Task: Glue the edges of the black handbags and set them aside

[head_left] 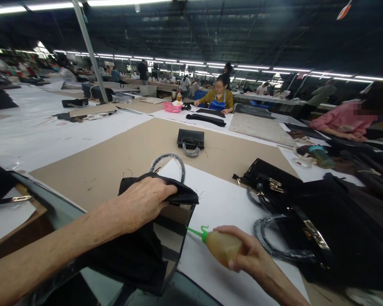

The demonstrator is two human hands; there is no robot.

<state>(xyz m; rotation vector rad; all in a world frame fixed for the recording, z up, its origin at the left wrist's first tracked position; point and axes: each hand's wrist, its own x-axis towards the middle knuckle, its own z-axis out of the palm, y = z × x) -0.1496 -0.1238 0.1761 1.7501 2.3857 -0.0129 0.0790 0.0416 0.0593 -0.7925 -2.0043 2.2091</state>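
A black bag (137, 259) lies open at the near table edge, its inner panels showing and a plastic-wrapped ring handle (182, 163) standing up behind it. My left hand (148, 195) is closed on the bag's black upper flap, thumb on top and the fingertips partly hidden. Held in my right hand (249, 255) is a squeeze bottle (225, 246) of yellowish liquid, tilted, with a green nozzle (196, 232) pointing left. The nozzle's tip is at or very near the bag's right inner edge; contact cannot be made out.
Black bags with wrapped handles lie on the right, the nearest (341, 238) large. A small black bag (190, 138) rests on brown paper (115, 148) ahead. Beyond it are a pink basket (172, 107) and a seated person (217, 100). Another person in pink (347, 119) works at right.
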